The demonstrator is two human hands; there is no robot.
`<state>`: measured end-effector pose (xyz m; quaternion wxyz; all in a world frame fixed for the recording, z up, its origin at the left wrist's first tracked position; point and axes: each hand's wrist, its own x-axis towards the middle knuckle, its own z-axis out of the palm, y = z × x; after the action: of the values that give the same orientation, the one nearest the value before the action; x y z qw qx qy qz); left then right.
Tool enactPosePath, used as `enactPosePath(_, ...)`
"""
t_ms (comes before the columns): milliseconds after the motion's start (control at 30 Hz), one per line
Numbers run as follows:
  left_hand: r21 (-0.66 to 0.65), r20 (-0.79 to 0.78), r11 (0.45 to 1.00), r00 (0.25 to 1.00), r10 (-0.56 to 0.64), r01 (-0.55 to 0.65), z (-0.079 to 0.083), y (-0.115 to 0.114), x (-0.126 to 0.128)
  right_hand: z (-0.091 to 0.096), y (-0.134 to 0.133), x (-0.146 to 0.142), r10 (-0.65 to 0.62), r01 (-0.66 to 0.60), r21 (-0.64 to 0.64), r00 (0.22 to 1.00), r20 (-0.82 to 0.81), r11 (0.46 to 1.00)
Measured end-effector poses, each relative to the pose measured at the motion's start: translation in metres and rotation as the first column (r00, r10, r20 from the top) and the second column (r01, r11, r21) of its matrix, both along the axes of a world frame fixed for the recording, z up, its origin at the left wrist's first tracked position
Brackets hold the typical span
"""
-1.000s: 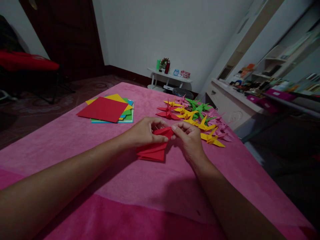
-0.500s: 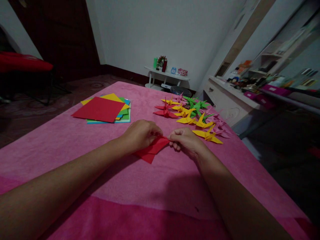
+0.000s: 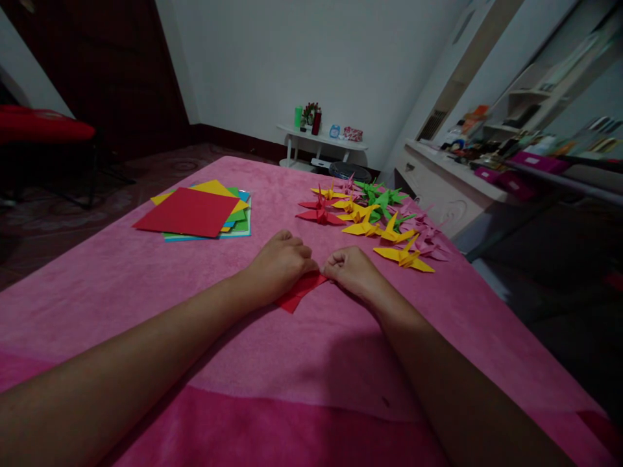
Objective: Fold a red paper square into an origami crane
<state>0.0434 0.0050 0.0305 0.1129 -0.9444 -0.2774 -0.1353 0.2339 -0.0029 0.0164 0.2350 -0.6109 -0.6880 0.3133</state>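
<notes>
A folded piece of red origami paper [image 3: 298, 293] lies on the pink cloth, partly covered by my left hand [image 3: 282, 264]. The fingers of that hand are curled and press on the paper's upper edge. At the paper's right corner, my right hand [image 3: 351, 269] pinches it between thumb and forefinger, close to the left fingertips. Beyond my right hand sit folded paper cranes: red ones [image 3: 321, 215], several yellow ones [image 3: 405, 257], green ones [image 3: 384, 202] and pink ones [image 3: 428, 240].
A stack of coloured square sheets, a red sheet [image 3: 189, 212] on top, lies on the pink cloth [image 3: 146, 292] at left. Behind stands a small white table [image 3: 324, 137] holding a cup and flowers. A cluttered white dresser [image 3: 438, 175] is at right.
My left hand has moved over the paper, its fingers curling down onto the upper edge and covering more of it. My right hand's fingers have closed in at the right corner.
</notes>
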Motion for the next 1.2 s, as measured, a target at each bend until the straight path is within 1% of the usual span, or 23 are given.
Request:
enactPosePath(133, 0.090, -0.010, 0.996, 1.000, -0.028, 0.028, -0.003, 0.000, 0.000, -0.003, 0.001, 0.001, 0.005, -0.005, 0.007, 1.000, 0.004, 1.000)
enactPosePath(200, 0.114, -0.013, 0.993, 0.999, -0.039, 0.040, -0.004, -0.001, 0.000, -0.004, 0.001, 0.001, 0.005, -0.005, 0.005, 1.000, 0.015, 1.000)
enactPosePath(433, 0.105, -0.060, 0.994, 0.998, -0.013, 0.019, 0.002, -0.007, 0.005, -0.004, 0.002, -0.001, -0.027, 0.028, -0.013, 0.996, 0.080, 1.000)
enactPosePath(600, 0.137, -0.068, 0.990, 0.998, -0.014, 0.024, 0.005, -0.009, 0.009, 0.001, 0.000, -0.004, -0.045, 0.048, -0.019, 0.990, 0.136, 0.999)
enactPosePath(767, 0.141, -0.053, 0.990, 0.999, -0.002, 0.010, 0.002, -0.011, 0.008, 0.002, 0.000, -0.005, -0.069, 0.073, -0.038, 0.992, 0.103, 0.997)
enactPosePath(967, 0.113, -0.038, 0.993, 0.999, 0.036, -0.031, 0.002, -0.013, 0.006, -0.005, 0.004, -0.002, -0.084, 0.083, -0.050, 0.996, -0.002, 0.995)
enactPosePath(1200, 0.096, -0.026, 0.995, 0.999, 0.045, -0.042, 0.004, -0.011, 0.012, -0.008, 0.006, -0.001, -0.095, 0.091, -0.096, 0.995, -0.032, 0.991)
